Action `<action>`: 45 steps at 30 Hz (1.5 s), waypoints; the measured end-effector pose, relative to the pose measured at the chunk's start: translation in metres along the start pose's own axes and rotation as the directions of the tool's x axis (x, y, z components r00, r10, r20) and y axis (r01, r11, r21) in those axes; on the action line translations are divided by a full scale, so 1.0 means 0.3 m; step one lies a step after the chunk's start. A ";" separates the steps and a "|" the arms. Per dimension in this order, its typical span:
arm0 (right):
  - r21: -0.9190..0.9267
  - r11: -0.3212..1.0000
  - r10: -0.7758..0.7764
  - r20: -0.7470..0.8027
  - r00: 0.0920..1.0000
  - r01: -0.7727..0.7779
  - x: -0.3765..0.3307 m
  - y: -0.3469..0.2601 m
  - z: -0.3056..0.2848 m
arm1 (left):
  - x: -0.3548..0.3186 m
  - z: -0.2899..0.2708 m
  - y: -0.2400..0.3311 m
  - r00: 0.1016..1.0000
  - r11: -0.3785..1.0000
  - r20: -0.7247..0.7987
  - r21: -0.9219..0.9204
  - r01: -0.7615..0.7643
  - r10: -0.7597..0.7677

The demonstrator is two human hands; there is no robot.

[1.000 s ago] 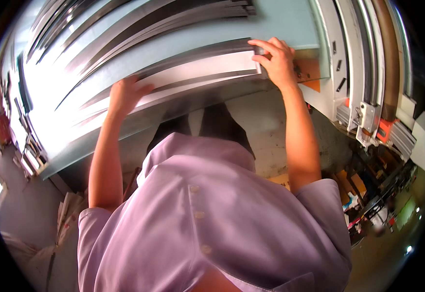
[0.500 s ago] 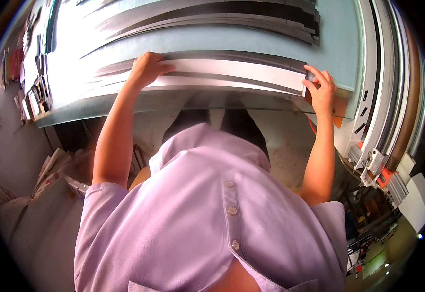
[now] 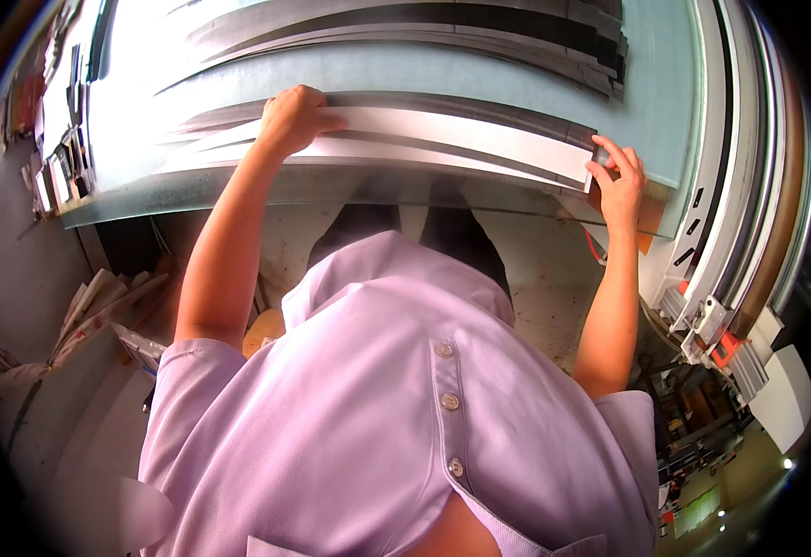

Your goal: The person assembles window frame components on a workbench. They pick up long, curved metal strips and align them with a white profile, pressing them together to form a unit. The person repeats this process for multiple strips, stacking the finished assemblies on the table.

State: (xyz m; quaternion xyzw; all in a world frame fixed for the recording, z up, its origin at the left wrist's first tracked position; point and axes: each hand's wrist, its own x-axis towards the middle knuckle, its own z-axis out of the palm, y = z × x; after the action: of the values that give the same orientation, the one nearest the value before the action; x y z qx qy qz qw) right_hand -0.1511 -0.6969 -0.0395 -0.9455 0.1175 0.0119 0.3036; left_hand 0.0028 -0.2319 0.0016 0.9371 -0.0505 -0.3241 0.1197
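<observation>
Across your counter, grey and white strips lie along the near edge. Keep them flat, ends flush: your left hand rests over them, thumb out; your right hand sets thumb and forefinger, slightly apart, at the ends toward the right edge. Whether either pinches cannot be told from above.

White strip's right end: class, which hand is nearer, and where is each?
Right. The right hand is at that end of the white strip; the left hand is farther left along it.
</observation>
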 end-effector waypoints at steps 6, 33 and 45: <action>-0.311 0.948 -0.104 -0.126 0.987 0.060 -0.004 -0.203 0.037 | -0.030 0.053 0.017 0.997 0.991 -0.074 0.134 -0.002 0.012; -0.445 0.855 -0.358 -0.137 0.924 0.266 0.031 -0.540 0.412 | -0.163 -0.196 -0.843 0.956 0.969 -0.200 -0.170 0.180 -0.213; -0.466 0.845 -0.357 -0.128 0.925 0.261 0.029 -0.552 0.415 | -0.161 -0.219 -0.831 0.963 0.971 -0.150 -0.122 0.208 -0.225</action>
State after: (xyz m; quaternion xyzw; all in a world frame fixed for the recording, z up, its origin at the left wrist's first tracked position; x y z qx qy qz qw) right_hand -0.0987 -0.4965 -0.0471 -0.9916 -0.0114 -0.1109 0.0656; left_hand 0.0099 0.0300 0.0162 0.9527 0.0793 -0.2599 0.1364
